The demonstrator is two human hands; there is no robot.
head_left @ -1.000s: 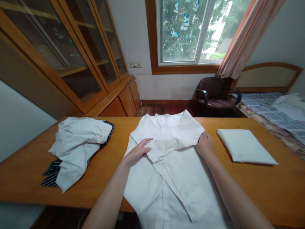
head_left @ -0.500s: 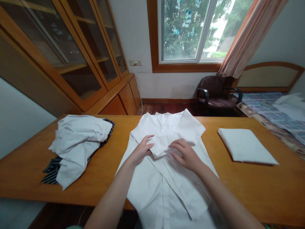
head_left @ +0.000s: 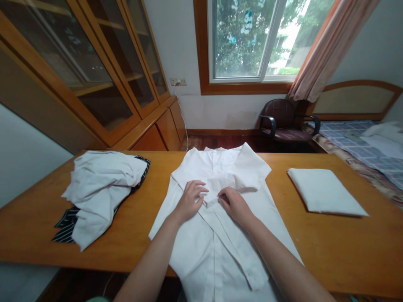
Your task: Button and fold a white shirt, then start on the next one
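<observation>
A white button-front shirt [head_left: 201,247] lies spread on the table, its lower part reaching past the front edge. Both sleeves are folded inward across its body. One sleeve's cuff [head_left: 212,202] sits mid-shirt between my hands, while the other sleeve [head_left: 242,260] slants down toward the lower right. My left hand [head_left: 190,199] rests on the fabric at the cuff's left side, fingers apart and slightly curved. On the cuff's right edge, my right hand [head_left: 233,204] is closed in a pinch, with thumb and fingertips on the cloth.
On the wooden table [head_left: 333,251], a crumpled white garment [head_left: 100,180] lies at left over black striped cloth [head_left: 67,226]. A folded white item [head_left: 324,191] lies at right. Beyond stand a glass-door cabinet [head_left: 135,113], an armchair [head_left: 280,119] and a bed [head_left: 349,134].
My right hand has moved slightly left and closed on the cuff's edge. My left hand has shifted a little to the right, its fingers now lying over the cloth.
</observation>
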